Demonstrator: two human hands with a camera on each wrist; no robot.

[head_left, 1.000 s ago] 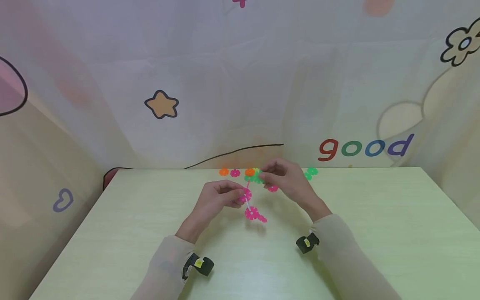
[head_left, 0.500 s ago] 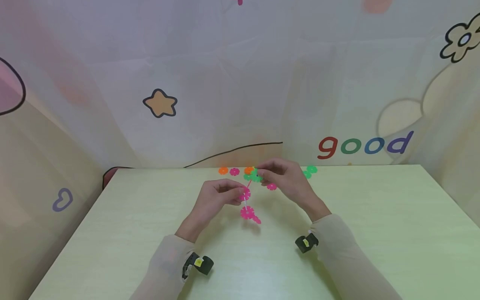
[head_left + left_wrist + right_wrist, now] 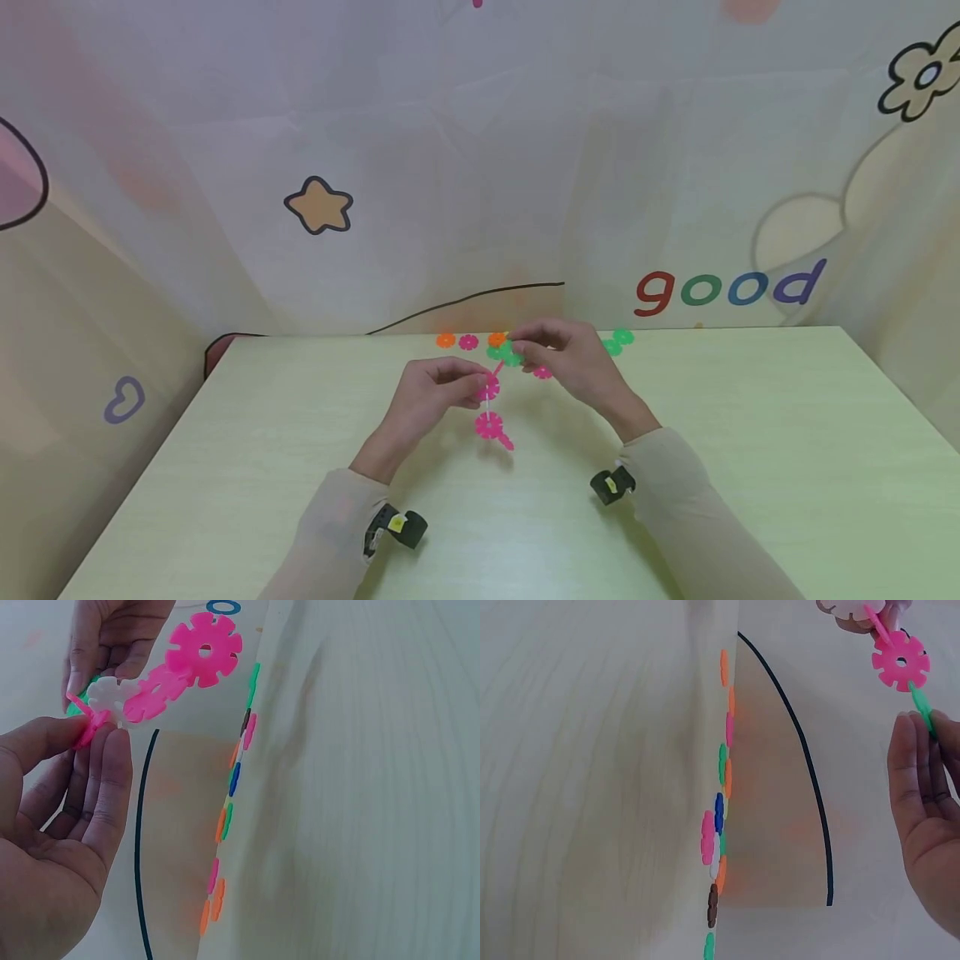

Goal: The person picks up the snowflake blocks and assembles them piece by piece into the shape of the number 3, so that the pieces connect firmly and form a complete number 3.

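Observation:
My left hand (image 3: 431, 400) pinches a pink notched snowflake disc (image 3: 91, 729) that is part of a linked chain. A white disc (image 3: 112, 696) joins it to further pink ones, ending in a large pink disc (image 3: 204, 650). In the head view, the pink lower end (image 3: 489, 425) of this chain hangs below my left fingers. Between the thumb and fingers of my right hand (image 3: 577, 358) is a green disc (image 3: 922, 706). Its edge meets the rim of a pink disc (image 3: 901, 661) at the chain's upper end, as seen in the right wrist view.
Loose discs lie along the table's far edge, among them an orange disc (image 3: 446, 341), a pink disc (image 3: 468, 342), a green disc (image 3: 622, 337), a blue disc (image 3: 719, 813) and a brown disc (image 3: 712, 905). A printed curtain (image 3: 450, 167) rises behind the pale table (image 3: 712, 467).
The chain's hanging lower end has swung to the left in the head view. Both hands keep nearly the same place and hold.

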